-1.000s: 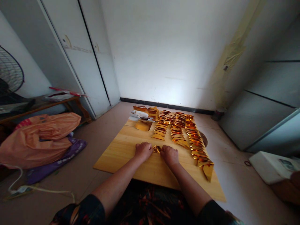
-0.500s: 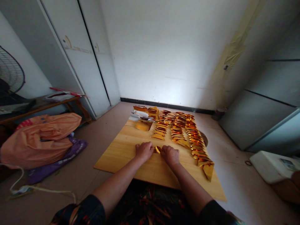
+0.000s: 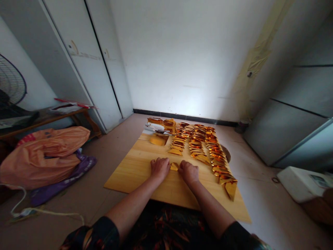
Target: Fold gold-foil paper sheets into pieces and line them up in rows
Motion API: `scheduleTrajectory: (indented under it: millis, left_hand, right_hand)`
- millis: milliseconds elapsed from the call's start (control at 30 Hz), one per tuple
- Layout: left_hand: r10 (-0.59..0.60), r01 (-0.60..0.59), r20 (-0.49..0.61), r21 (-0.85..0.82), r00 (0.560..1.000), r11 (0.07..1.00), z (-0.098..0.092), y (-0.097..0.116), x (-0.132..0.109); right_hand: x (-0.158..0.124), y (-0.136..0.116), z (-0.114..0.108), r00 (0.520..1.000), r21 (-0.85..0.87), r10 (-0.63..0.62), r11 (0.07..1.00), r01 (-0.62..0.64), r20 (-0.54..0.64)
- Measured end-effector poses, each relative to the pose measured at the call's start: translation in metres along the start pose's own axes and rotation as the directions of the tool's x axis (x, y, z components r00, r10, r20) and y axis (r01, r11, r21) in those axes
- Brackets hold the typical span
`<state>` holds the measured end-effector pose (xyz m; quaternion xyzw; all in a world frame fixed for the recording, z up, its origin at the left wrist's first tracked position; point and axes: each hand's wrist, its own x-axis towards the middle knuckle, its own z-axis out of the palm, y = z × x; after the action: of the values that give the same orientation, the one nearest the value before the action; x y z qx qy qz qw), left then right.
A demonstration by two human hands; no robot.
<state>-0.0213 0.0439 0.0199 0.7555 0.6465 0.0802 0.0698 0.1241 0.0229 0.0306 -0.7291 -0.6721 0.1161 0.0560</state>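
Between my hands, just above or on the wooden board (image 3: pixel 135 166), is a small piece of folded gold foil paper (image 3: pixel 174 166). My left hand (image 3: pixel 160 168) is closed on its left end, and my right hand (image 3: pixel 189 171) pinches the right end. The fingertips are partly hidden behind the knuckles. Beyond the hands, several rows of folded gold foil pieces (image 3: pixel 199 144) stretch across the far and right part of the board. The nearest piece of the right row (image 3: pixel 231 189) hangs near the board's right edge.
At the board's far left lie a stack of gold paper (image 3: pixel 169 124), a white bundle (image 3: pixel 155 126) and a yellow pad (image 3: pixel 158 140). An orange bag (image 3: pixel 47 149) rests on the floor at left beside a cable (image 3: pixel 57 212). A white box (image 3: pixel 303 184) stands at right.
The foil piece between my hands has turned or flattened, now showing a broader matte gold face. Both hands keep nearly the same place.
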Motion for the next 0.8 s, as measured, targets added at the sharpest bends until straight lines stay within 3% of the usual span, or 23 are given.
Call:
scheduleTrajectory:
  millis: [167, 367, 500, 800]
  left_hand:
    - [0.039, -0.04, -0.043, -0.019, 0.998, 0.999, 0.007, -0.004, -0.003]
    - [0.195, -0.203, -0.076, -0.124, 0.978, 0.971, 0.015, -0.015, -0.003]
    - [0.199, -0.21, -0.079, -0.165, 0.977, 0.964, 0.015, -0.021, 0.002]
    - [0.214, -0.198, 0.101, -0.146, 0.972, 0.969, 0.007, -0.032, 0.007]
  right_hand:
    - [-0.001, 0.003, 0.005, 0.999, 0.014, -0.02, 1.0, 0.021, -0.039]
    - [0.001, 0.009, 0.013, 0.995, 0.031, -0.083, 0.996, 0.085, -0.051]
    - [0.003, 0.008, 0.009, 0.997, 0.033, -0.069, 0.997, 0.07, -0.023]
    - [0.006, 0.013, 0.001, 0.996, 0.035, -0.069, 0.997, 0.067, 0.058]
